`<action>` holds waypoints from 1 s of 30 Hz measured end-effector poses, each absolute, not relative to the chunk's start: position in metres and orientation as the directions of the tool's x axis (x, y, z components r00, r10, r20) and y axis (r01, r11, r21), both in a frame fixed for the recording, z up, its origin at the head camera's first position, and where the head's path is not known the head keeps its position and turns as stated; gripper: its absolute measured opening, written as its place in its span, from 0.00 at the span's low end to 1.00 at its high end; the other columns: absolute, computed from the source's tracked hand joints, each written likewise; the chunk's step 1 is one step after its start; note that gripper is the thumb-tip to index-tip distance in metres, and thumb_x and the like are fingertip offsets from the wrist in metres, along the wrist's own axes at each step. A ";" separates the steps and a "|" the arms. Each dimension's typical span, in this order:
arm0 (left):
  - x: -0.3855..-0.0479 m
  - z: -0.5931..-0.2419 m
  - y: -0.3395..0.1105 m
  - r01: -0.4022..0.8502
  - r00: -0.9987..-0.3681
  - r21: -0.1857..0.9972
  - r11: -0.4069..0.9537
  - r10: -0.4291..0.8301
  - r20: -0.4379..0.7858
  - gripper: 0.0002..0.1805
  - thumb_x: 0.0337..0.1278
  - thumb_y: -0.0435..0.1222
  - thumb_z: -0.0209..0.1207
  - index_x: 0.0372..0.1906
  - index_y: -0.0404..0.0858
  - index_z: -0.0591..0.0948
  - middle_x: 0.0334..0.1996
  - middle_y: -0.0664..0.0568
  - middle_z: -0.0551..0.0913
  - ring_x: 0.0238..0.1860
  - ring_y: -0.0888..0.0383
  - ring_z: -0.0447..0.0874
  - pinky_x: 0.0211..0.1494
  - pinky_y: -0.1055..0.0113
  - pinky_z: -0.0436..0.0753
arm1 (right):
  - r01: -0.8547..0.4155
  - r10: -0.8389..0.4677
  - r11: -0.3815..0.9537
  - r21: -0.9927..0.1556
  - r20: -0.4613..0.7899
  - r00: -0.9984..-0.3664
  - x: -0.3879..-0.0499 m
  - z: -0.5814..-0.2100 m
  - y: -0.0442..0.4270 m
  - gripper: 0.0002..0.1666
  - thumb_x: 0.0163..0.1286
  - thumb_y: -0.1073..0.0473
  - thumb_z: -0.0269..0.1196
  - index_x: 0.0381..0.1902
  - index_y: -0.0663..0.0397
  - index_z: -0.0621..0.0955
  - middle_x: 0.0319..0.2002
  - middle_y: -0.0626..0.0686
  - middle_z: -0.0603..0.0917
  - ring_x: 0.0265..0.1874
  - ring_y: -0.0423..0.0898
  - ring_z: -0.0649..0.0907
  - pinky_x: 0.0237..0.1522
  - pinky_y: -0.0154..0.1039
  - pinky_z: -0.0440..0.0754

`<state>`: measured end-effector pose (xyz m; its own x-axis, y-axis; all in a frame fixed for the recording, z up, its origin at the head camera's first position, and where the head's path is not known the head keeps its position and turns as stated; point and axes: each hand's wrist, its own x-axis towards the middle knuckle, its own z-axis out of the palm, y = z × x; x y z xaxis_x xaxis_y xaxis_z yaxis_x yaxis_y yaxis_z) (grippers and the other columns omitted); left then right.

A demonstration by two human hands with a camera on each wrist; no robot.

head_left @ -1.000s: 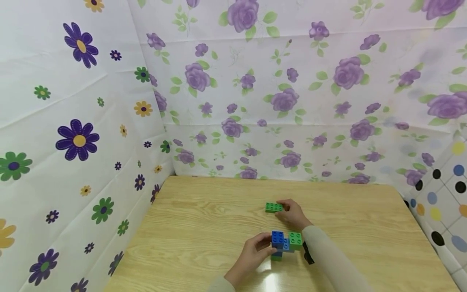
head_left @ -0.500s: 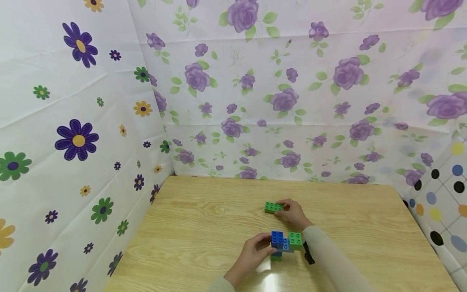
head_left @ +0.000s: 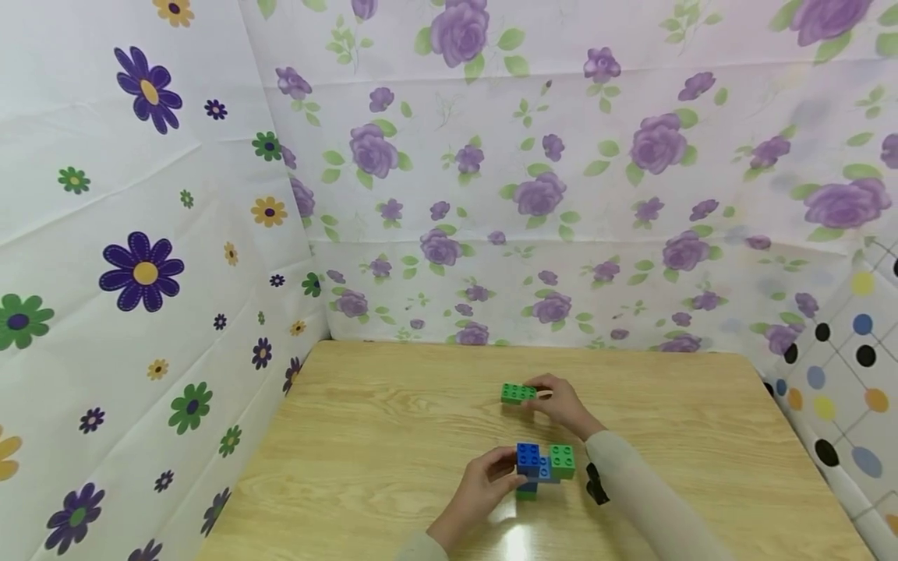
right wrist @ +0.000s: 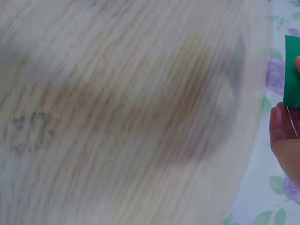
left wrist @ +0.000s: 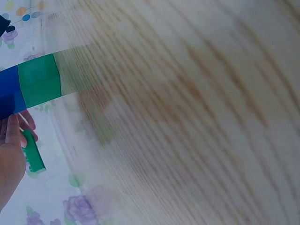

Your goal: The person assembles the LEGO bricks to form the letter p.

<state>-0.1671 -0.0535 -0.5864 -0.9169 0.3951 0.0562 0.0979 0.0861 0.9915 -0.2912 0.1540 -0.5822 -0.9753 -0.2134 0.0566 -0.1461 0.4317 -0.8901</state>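
My left hand (head_left: 482,487) grips the left side of an upright stack of toy building bricks (head_left: 528,460). A dark blue brick tops the stack, with green at its foot. A lighter blue brick juts right and bears a bright green square brick (head_left: 562,461). In the left wrist view, the stack's green bottom brick (left wrist: 40,80) meets the tabletop. Farther back, my right hand (head_left: 563,407) pinches the right end of a long green studded brick (head_left: 517,393). That brick (left wrist: 33,152) appears raised off the table in the left wrist view. The right fingers partly hide it.
The wooden table (head_left: 379,467) ends at a back wall of purple-rose cloth (head_left: 519,257). A daisy-print cloth (head_left: 231,374) borders the left, a dotted one (head_left: 828,397) the right. A black object (head_left: 596,485) sits by the right sleeve.
Both hands keep their hold on the bricks. The whole head view has shifted slightly, with the scene moving a little left; the right hand and its green brick sit slightly higher in view.
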 end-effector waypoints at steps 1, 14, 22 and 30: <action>-0.167 -0.586 -0.054 0.094 -0.918 0.992 0.086 0.393 0.053 0.20 0.57 0.33 0.65 0.56 0.38 0.79 0.53 0.48 0.81 0.56 0.55 0.79 0.60 0.67 0.78 | -0.160 -0.226 0.428 -0.889 0.066 -0.972 -0.290 -0.581 0.154 0.22 0.61 0.62 0.70 0.53 0.59 0.80 0.51 0.56 0.79 0.51 0.54 0.77 0.51 0.49 0.82; -0.163 -0.585 -0.053 0.092 -0.920 0.992 0.085 0.389 0.052 0.20 0.58 0.33 0.64 0.56 0.38 0.79 0.53 0.48 0.81 0.56 0.54 0.79 0.60 0.66 0.78 | -0.180 -0.250 0.436 -0.882 0.073 -0.965 -0.272 -0.559 0.164 0.23 0.60 0.58 0.71 0.53 0.56 0.81 0.48 0.53 0.80 0.46 0.49 0.80 0.48 0.44 0.84; -0.164 -0.588 -0.053 0.100 -0.920 0.991 0.091 0.387 0.057 0.19 0.58 0.32 0.64 0.56 0.38 0.79 0.53 0.47 0.81 0.56 0.53 0.79 0.59 0.67 0.78 | -0.189 -0.271 0.432 -0.882 0.073 -0.960 -0.259 -0.550 0.175 0.24 0.61 0.54 0.70 0.54 0.55 0.81 0.48 0.54 0.81 0.44 0.48 0.81 0.45 0.42 0.84; -0.167 -0.589 -0.052 0.119 -0.918 0.989 0.089 0.390 0.075 0.19 0.58 0.33 0.64 0.55 0.37 0.79 0.52 0.48 0.81 0.55 0.53 0.79 0.59 0.69 0.79 | -0.151 -0.236 0.423 -0.893 0.053 -0.970 -0.244 -0.530 0.187 0.23 0.63 0.56 0.68 0.55 0.55 0.80 0.49 0.56 0.81 0.44 0.50 0.80 0.47 0.45 0.84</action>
<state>-0.1667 -0.0522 -0.5887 -0.9178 0.3898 0.0748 0.1185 0.0893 0.9889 -0.2439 0.1866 -0.5301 -0.9702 -0.2364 0.0525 -0.1515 0.4231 -0.8933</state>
